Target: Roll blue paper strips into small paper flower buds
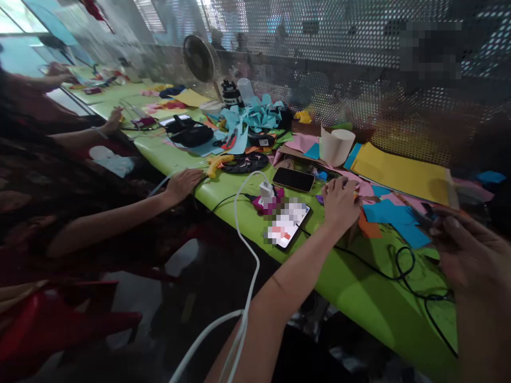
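Note:
My left hand (342,203) reaches over the table with its fingers apart and slightly bent, its tips down among small paper scraps. Just left of it lie a dark-screened phone (294,179) and a phone with a lit screen (288,224). Beside its wrist is an orange paper piece (369,225). My right hand (473,247), at the right edge, is closed with thumb and fingers together around a dark, slim object (423,214) that I cannot make out. Blue paper pieces (393,214) lie between my hands.
A white charger (266,192) stands in a purple power block, its white cable hanging across my left arm. Yellow sheets (403,173), a white paper roll (337,147) and a cyan scrap heap (255,116) line the back. A co-worker's hand (184,183) rests at the table's edge.

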The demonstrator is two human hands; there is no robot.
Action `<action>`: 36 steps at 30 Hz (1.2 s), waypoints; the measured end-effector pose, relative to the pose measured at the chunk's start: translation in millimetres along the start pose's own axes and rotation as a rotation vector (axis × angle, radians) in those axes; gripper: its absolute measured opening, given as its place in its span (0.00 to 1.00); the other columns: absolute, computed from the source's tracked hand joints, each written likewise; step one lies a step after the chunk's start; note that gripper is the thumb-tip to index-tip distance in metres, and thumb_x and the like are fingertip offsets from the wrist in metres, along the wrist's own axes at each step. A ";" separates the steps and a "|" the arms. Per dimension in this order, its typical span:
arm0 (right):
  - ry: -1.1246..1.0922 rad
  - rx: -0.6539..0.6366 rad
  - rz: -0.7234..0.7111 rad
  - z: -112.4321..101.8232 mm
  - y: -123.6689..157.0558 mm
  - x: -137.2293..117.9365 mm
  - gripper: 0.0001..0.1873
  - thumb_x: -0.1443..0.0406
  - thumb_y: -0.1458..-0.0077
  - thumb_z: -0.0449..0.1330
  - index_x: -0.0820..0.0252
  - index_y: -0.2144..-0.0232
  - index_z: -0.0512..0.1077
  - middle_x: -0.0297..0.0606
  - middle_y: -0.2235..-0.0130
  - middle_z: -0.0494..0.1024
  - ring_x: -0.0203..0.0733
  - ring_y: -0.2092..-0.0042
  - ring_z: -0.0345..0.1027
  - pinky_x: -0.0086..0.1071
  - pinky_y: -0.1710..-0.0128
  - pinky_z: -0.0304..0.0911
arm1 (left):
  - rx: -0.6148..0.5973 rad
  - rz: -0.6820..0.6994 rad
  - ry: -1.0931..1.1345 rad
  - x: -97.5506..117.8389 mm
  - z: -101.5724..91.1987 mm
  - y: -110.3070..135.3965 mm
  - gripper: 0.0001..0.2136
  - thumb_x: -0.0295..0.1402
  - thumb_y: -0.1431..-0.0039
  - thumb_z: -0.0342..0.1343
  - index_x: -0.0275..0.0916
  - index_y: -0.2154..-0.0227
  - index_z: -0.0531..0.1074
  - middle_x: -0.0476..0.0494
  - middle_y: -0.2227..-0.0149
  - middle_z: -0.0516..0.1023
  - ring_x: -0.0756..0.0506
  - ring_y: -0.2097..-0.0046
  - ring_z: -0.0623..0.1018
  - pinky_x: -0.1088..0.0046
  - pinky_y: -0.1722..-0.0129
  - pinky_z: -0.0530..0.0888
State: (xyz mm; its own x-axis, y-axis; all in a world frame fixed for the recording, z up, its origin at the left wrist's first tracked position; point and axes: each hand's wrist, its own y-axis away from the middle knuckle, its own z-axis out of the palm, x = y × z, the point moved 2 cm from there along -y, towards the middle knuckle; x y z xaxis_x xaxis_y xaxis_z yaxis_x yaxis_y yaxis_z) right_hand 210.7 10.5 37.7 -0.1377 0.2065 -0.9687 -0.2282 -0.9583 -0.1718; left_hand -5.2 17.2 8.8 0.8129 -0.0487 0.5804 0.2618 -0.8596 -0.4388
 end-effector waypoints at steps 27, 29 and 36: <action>-0.041 -0.085 -0.033 -1.4 -1.5 -0.9 0.14 0.57 0.57 0.72 0.53 0.65 0.81 0.36 0.63 0.81 0.39 0.65 0.71 0.35 0.64 0.66 | -0.460 -0.052 -0.328 1.8 -19.6 6.4 0.27 0.56 0.43 0.49 0.39 0.52 0.69 0.28 0.57 0.80 0.31 0.52 0.79 0.56 0.53 0.68; -0.055 -0.110 -0.026 1.4 -1.4 -1.8 0.17 0.59 0.60 0.73 0.51 0.64 0.81 0.35 0.63 0.82 0.40 0.63 0.72 0.36 0.62 0.67 | -0.484 -0.024 -0.341 2.6 -17.5 7.2 0.29 0.54 0.45 0.54 0.37 0.48 0.67 0.26 0.54 0.79 0.29 0.50 0.77 0.55 0.52 0.68; -0.103 -0.134 0.036 1.2 0.6 -3.9 0.16 0.60 0.65 0.75 0.56 0.70 0.79 0.34 0.69 0.79 0.36 0.69 0.70 0.32 0.65 0.67 | -0.550 -0.034 -0.275 2.0 -15.5 5.8 0.29 0.40 0.46 0.58 0.36 0.42 0.61 0.28 0.52 0.79 0.31 0.49 0.77 0.59 0.54 0.70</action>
State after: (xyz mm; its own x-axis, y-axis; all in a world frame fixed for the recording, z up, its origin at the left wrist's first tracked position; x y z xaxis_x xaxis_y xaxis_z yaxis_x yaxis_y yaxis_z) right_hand 209.9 9.3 41.6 -0.2433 0.1842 -0.9523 -0.0917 -0.9818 -0.1665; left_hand -10.2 4.2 18.1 0.9324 0.0532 0.3575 0.0427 -0.9984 0.0374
